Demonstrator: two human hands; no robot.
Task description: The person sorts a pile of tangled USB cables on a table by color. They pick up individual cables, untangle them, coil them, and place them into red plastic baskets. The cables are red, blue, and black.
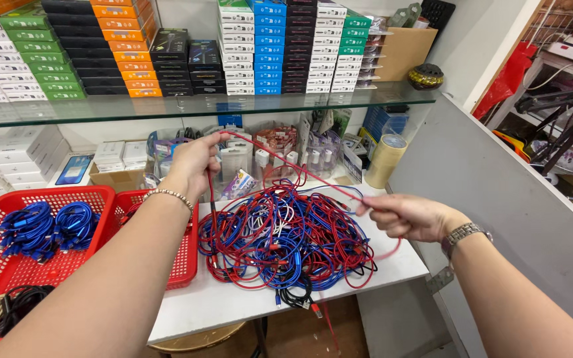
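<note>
The left hand (192,162) is raised above the desk (233,301), its fingers (217,139) closed in a pinch on one end of a red cable (286,164). From that pinch the cable runs in a taut slanting line down to the right hand (402,215), whose fingers (373,211) are curled shut around it; past this hand the cable loops down and back under the wrist. A second stretch of the same red cable hangs straight down from the left hand into the pile.

Below and between the two hands, a tangled heap of red, blue, white and black cables (286,242) lies on the white desk, some black ends spilling over the front edge. Just left of the heap stands a small red basket (184,262), partly hidden by the left forearm. Touching it on the left is a larger red basket (8,268) holding coiled blue cables (41,229), with black and beige cables (1,311) in front near the lower edge.

A beaded bracelet (170,194) sits on the left wrist and a metal watch (462,233) on the right. Behind the heap, small packaged accessories crowd the back of the desk, and a roll of tape (386,159) stands to the right of them. Above, a glass shelf (200,106) carries stacks of coloured boxes (127,46).
</note>
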